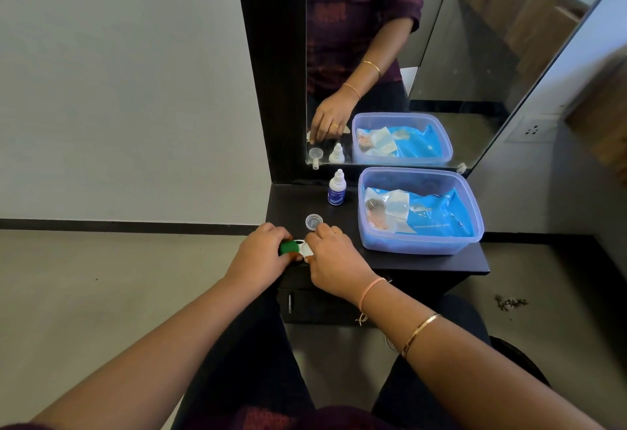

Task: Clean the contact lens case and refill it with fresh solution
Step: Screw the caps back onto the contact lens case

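At the front edge of the dark desk (473,262), our left grip (261,253) is curling its fingers round the green round screw cap (288,247) of the white plastic contact lens case (306,249). Our right grip (334,260) is pinching the case's other end. Just beyond, 1 small clear plastic lid (313,221) is lying flat, and a white dropper bottle with a blue label (337,188) is standing behind it. Rightward, a translucent plastic tub (420,248) is holding a blue wipes pack (437,215).

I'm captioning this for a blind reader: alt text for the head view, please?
A left hand grips the green cap of a lens case on a dark table; the right hand holds its white end. Behind stand a clear cap, a bottle and a blue box.
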